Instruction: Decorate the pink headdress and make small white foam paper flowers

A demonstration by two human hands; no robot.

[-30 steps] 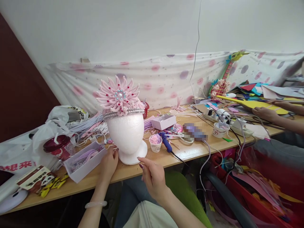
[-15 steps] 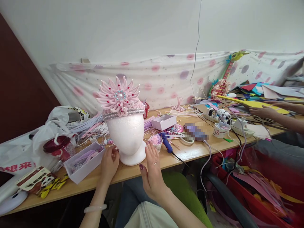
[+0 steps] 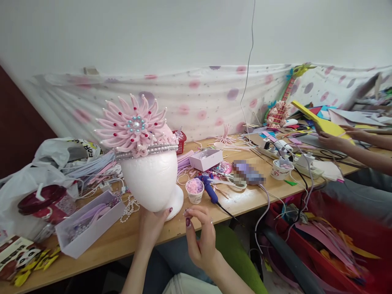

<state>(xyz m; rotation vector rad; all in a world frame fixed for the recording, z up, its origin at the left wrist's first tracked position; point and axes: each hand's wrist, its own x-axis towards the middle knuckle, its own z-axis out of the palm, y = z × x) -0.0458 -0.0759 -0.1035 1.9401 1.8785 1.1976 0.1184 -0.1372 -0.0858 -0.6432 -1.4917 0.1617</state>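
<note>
white foam head, you have it as the landmark. where is it, and how does it stand?

— logged: near front edge of the table, tilted, its base toward the right. the pink headpiece, petalled, with red beads and a pearl-and-turquoise centre, sits on top above a silvery beaded band.

— grip?

— my left hand is closed on the neck below the face side, thumb showing at the front; the far fingers are hidden. my right hand is in front of the base, apart from it, fingers curled and thumb near the fingertips. i cannot tell whether something small is pinched there.

— surroundings?

— left of the foam head: pearl strand, then a long open box with beads and lilac strips, then a dark red cup. right of it: paper cup of pink and purple pieces, blue glue gun just beside that. behind, to the right: small white box and red basket.

— anyone else?

— far right of the foam head, a person's hands hold a yellow piece.
</note>
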